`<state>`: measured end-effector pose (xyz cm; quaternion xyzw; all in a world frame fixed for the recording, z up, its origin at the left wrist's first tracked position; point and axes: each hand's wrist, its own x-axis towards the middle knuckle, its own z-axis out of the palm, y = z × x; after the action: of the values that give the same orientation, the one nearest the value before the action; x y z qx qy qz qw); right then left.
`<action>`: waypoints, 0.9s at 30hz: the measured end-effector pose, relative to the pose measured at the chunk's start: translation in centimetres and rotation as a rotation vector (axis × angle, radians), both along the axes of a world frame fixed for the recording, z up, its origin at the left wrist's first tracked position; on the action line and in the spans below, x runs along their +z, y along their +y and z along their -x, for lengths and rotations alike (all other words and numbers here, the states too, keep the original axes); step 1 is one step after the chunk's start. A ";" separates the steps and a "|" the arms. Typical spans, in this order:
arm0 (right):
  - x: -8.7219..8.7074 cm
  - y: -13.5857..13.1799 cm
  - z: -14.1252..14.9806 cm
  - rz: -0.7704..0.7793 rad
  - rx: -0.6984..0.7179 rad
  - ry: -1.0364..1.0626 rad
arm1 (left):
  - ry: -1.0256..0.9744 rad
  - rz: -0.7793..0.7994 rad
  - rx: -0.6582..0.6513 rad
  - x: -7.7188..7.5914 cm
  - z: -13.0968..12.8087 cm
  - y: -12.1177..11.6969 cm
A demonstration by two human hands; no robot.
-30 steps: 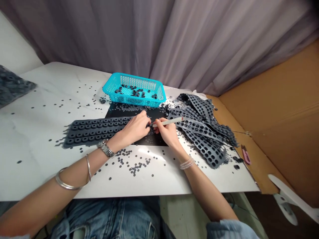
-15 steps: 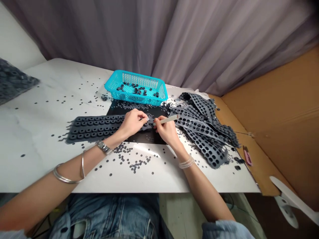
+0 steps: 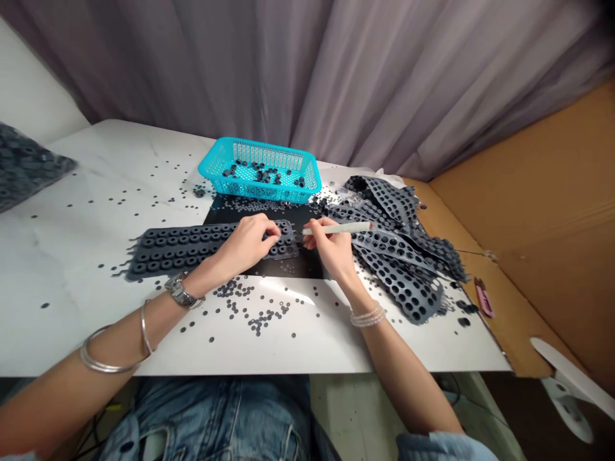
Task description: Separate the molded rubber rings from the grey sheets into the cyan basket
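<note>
A dark grey rubber sheet [image 3: 161, 250] with rows of raised rings lies across the table and partly on a black mat [image 3: 307, 266]. Over the sheet's right part rests my left hand [image 3: 250, 242], thumb and fingertips pinched together; what they hold, if anything, is too small to make out. My right hand [image 3: 331, 246], just past the sheet's right end, grips a slim white stick-like tool [image 3: 353, 227] like a pen. Its tip points left toward the sheet. Beyond the hands stands a turquoise basket [image 3: 225, 184] with small black rubber pieces inside.
Punched sheets full of holes [image 3: 408, 288] are heaped at the right. Small black discs [image 3: 259, 320] are scattered over the white table [image 3: 96, 326]. A bag of dark parts [image 3: 29, 166] sits at left. A pink cutter [image 3: 484, 298] lies on cardboard [image 3: 528, 224] at right.
My right hand has moved right, away from the sheet's end, with the white tool still in it. My left hand has shifted slightly left, baring more of the sheet's right end.
</note>
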<state>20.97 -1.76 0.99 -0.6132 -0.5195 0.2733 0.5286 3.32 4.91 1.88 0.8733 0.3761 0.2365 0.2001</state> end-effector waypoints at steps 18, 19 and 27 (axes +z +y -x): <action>-0.9 -0.3 0.8 0.062 0.178 -0.256 | 0.247 -0.099 -0.042 -0.2 -0.3 -1.5; -0.9 -0.3 0.8 0.058 0.181 -0.260 | 0.250 -0.102 -0.042 -0.3 -0.3 -1.5; -0.4 -0.4 1.0 0.067 0.195 -0.332 | 0.283 -0.106 -0.034 0.2 -0.4 -1.7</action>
<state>19.99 -2.13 0.59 -0.6139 -0.6472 0.2352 0.3858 3.71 3.23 2.09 0.9135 0.3726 0.1271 0.1029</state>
